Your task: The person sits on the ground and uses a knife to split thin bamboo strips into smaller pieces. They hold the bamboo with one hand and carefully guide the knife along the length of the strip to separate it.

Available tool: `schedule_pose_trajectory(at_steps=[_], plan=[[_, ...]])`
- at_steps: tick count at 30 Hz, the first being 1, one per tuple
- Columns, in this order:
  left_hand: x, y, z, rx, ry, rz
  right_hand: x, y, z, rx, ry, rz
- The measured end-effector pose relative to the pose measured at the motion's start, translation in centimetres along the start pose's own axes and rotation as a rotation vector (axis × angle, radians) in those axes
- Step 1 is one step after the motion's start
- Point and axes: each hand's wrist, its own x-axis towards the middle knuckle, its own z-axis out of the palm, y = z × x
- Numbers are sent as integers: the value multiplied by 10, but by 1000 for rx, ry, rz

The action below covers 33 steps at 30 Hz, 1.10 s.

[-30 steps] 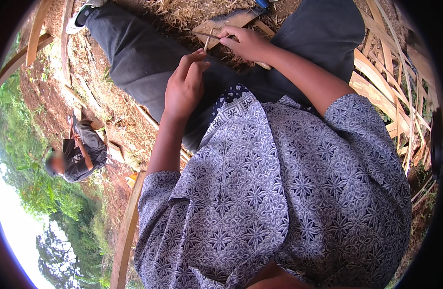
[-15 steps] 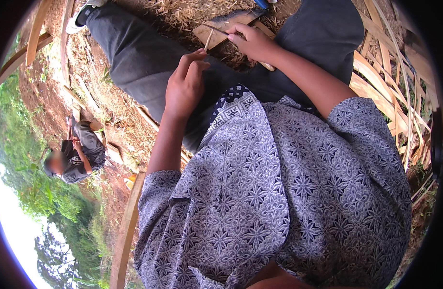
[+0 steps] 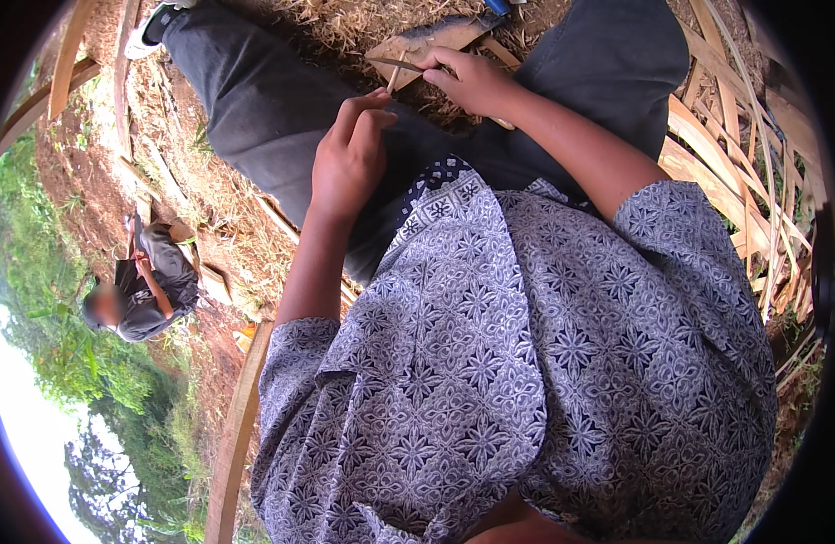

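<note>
My right hand point(image 3: 472, 82) is closed round a knife point(image 3: 399, 64). Its thin dark blade points left, and the pale end of its handle shows below my wrist. Between the fingertips of my left hand point(image 3: 349, 150) is a short, pale wooden stick point(image 3: 395, 76), held upward at a slant. The blade crosses the stick near its upper end; whether it is cutting in, I cannot tell. Just beyond both hands a flat wooden board point(image 3: 426, 43) with a dark, charred-looking edge lies on the ground between my legs.
Shavings point(image 3: 345, 23) cover the ground ahead. A blue object point(image 3: 497, 6) lies past the board. Split wooden strips point(image 3: 708, 150) are heaped at my right, and a long plank point(image 3: 240, 435) runs along my left. Another person point(image 3: 150, 281) sits farther left, near greenery.
The knife has shifted slightly left and down, its blade lying flatter across the stick. My right hand moved a little with it; my left hand stays nearly in place.
</note>
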Motion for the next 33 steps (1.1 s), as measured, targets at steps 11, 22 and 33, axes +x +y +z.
schedule_pose_trajectory(at_steps=[11,22,33], plan=[[2,-4,4,-33,62,-37,-2,4,-5,191,37,98],[2,-3,3,-19,103,-29,8,13,12,31,70,-90],[3,-7,5,-25,122,-62,8,33,12,-20,160,78]])
